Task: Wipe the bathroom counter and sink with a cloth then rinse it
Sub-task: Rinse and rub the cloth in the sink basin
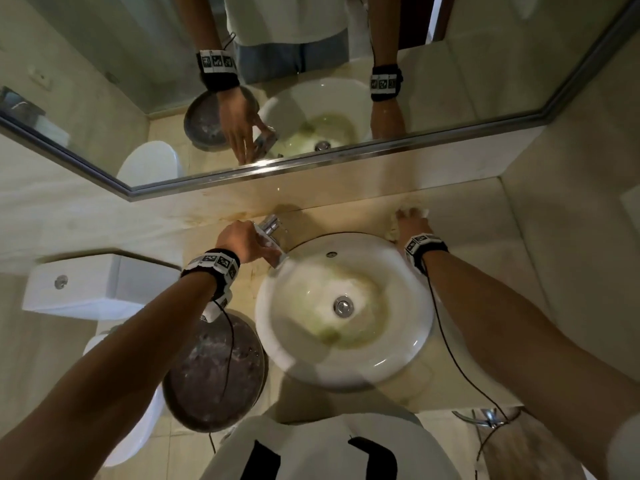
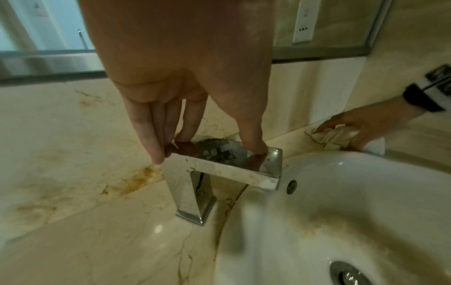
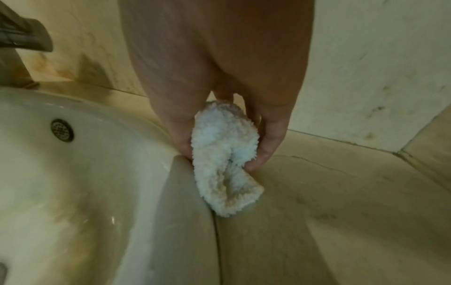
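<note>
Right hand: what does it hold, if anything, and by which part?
The right hand grips the white cloth by its bunched upper end, between thumb and fingers; the lower end trails loose beside the sink rim.

Left hand (image 2: 183, 67) straight; right hand (image 3: 219, 67) (curled).
</note>
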`<state>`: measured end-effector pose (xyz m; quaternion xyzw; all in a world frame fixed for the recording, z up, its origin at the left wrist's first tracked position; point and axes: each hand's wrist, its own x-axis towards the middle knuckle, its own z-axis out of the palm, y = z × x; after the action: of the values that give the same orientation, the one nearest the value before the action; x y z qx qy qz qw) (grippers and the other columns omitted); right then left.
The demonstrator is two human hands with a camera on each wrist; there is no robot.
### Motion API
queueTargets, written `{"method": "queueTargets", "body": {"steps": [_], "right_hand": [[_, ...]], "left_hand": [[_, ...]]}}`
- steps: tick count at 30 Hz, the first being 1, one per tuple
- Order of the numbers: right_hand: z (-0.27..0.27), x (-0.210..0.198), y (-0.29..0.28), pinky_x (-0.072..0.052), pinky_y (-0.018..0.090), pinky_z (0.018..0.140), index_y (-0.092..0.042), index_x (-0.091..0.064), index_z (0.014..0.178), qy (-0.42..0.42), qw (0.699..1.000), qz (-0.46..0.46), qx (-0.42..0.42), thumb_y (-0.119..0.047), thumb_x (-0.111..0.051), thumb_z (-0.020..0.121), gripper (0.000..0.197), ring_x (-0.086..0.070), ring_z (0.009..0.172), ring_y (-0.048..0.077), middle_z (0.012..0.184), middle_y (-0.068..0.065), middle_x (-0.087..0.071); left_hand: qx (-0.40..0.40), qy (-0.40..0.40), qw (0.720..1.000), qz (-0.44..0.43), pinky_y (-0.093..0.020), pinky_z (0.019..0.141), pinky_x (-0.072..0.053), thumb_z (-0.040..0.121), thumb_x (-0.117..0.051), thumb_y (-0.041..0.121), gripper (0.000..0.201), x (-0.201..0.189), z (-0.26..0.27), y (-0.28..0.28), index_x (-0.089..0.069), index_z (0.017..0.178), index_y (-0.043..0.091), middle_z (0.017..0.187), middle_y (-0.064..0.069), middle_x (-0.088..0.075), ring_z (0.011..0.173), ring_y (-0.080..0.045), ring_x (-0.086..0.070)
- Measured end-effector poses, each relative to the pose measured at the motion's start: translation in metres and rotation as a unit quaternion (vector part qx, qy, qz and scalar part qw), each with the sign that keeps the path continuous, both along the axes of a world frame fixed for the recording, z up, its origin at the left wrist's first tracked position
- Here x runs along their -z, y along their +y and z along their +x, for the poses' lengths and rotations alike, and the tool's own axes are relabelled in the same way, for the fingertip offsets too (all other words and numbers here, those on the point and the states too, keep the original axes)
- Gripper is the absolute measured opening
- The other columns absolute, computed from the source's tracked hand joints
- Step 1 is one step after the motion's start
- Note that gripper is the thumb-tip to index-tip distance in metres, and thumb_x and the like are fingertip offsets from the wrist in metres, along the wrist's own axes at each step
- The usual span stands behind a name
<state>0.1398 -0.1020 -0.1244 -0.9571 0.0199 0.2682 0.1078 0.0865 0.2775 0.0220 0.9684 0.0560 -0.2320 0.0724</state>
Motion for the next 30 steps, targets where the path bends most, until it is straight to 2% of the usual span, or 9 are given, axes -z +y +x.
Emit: {"method": "queueTargets", "body": {"steps": [4, 7, 11, 15, 19, 24, 26, 28, 30], "right_hand": [[-0.009, -0.013, -0.01, -0.051, 0.048, 0.096, -0.02, -0.047, 0.138, 0.012, 0.999, 0.041, -0.026, -0.034, -0.07, 0.086, 0.059, -0.054, 0.12, 0.041, 0.14, 0.017, -0.04], [-0.02, -0.016, -0.028, -0.053, 0.047, 0.088, -0.022, -0.048, 0.138, -0.034, 0.999, 0.036, -0.013, -0.025, -0.073, 0.083, 0.061, -0.057, 0.112, 0.041, 0.136, 0.017, -0.039], [-0.037, -0.015, -0.062, -0.05, 0.046, 0.087, -0.021, -0.047, 0.138, -0.108, 0.991, 0.003, 0.08, -0.021, -0.074, 0.086, 0.059, -0.047, 0.122, 0.04, 0.144, 0.016, -0.035], [-0.048, -0.009, -0.094, -0.046, 0.047, 0.102, -0.024, -0.048, 0.142, -0.075, 0.978, 0.033, 0.192, -0.018, -0.071, 0.089, 0.058, -0.044, 0.127, 0.042, 0.15, 0.016, -0.036], [-0.04, -0.02, -0.089, -0.051, 0.037, 0.097, -0.019, -0.062, 0.125, -0.026, 0.979, 0.114, 0.166, -0.028, -0.082, 0.078, 0.052, -0.06, 0.114, 0.034, 0.129, 0.009, -0.06], [-0.042, -0.054, -0.001, -0.054, 0.041, 0.092, -0.001, -0.07, 0.11, -0.078, 0.972, 0.213, 0.068, -0.011, -0.075, 0.077, 0.035, -0.064, 0.105, 0.039, 0.115, 0.021, -0.068], [-0.049, -0.054, 0.044, -0.051, 0.039, 0.094, -0.004, -0.071, 0.107, -0.096, 0.968, 0.231, -0.016, -0.011, -0.072, 0.078, 0.03, -0.063, 0.109, 0.038, 0.116, 0.02, -0.067], [-0.056, -0.049, 0.088, -0.048, 0.034, 0.097, -0.015, -0.067, 0.125, -0.075, 0.964, 0.253, -0.037, -0.016, -0.074, 0.079, 0.046, -0.061, 0.115, 0.033, 0.126, 0.014, -0.065], [-0.061, -0.041, 0.128, -0.047, 0.037, 0.101, -0.024, -0.059, 0.137, -0.058, 0.968, 0.238, -0.062, -0.019, -0.073, 0.083, 0.056, -0.057, 0.123, 0.031, 0.137, 0.009, -0.06]], "left_hand": [[0.014, 0.038, 0.997, 0.063, -0.032, 0.068, -0.058, 0.029, -0.06, 0.099, 0.086, 0.009, 0.014, 0.006, -0.072, 0.077, 0.027, 0.076, 0.011, -0.07, 0.069, -0.012, -0.064], [0.046, 0.051, 0.993, 0.098, -0.031, 0.064, -0.056, 0.032, -0.061, 0.097, 0.087, 0.0, 0.015, -0.002, -0.071, 0.076, 0.023, 0.074, 0.006, -0.068, 0.067, -0.014, -0.063], [0.067, 0.047, 0.99, 0.116, -0.029, 0.06, -0.048, 0.036, -0.065, 0.095, 0.083, -0.006, 0.019, -0.004, -0.058, 0.073, 0.02, 0.074, 0.002, -0.063, 0.068, -0.018, -0.061], [0.06, 0.025, 0.994, 0.092, -0.034, 0.065, -0.056, 0.042, -0.059, 0.096, 0.085, -0.001, 0.021, 0.006, -0.068, 0.079, 0.02, 0.074, 0.001, -0.067, 0.066, -0.018, -0.063], [0.045, 0.012, 0.997, 0.058, -0.033, 0.064, -0.053, 0.08, -0.062, 0.071, 0.056, 0.001, 0.018, 0.019, -0.076, 0.073, 0.017, 0.067, -0.004, -0.068, 0.065, -0.019, -0.063], [0.037, 0.015, 0.999, 0.009, -0.033, 0.074, -0.047, 0.101, -0.045, 0.035, 0.036, 0.005, 0.011, 0.041, -0.075, 0.085, 0.023, 0.094, -0.014, -0.073, 0.08, -0.03, -0.061], [0.026, -0.008, 0.999, -0.046, -0.035, 0.081, -0.048, 0.106, -0.037, 0.037, 0.038, 0.008, -0.003, 0.05, -0.072, 0.11, 0.025, 0.104, -0.015, -0.072, 0.09, -0.032, -0.064], [0.015, -0.028, 0.996, -0.082, -0.04, 0.09, -0.049, 0.107, -0.035, 0.028, 0.037, 0.015, -0.025, 0.055, -0.053, 0.139, 0.027, 0.122, -0.016, -0.066, 0.104, -0.034, -0.064], [-0.023, -0.019, 0.998, -0.063, -0.042, 0.102, -0.044, 0.106, -0.036, 0.025, 0.046, 0.03, -0.054, 0.061, -0.035, 0.152, 0.022, 0.142, -0.014, -0.053, 0.124, -0.033, -0.055]]}}
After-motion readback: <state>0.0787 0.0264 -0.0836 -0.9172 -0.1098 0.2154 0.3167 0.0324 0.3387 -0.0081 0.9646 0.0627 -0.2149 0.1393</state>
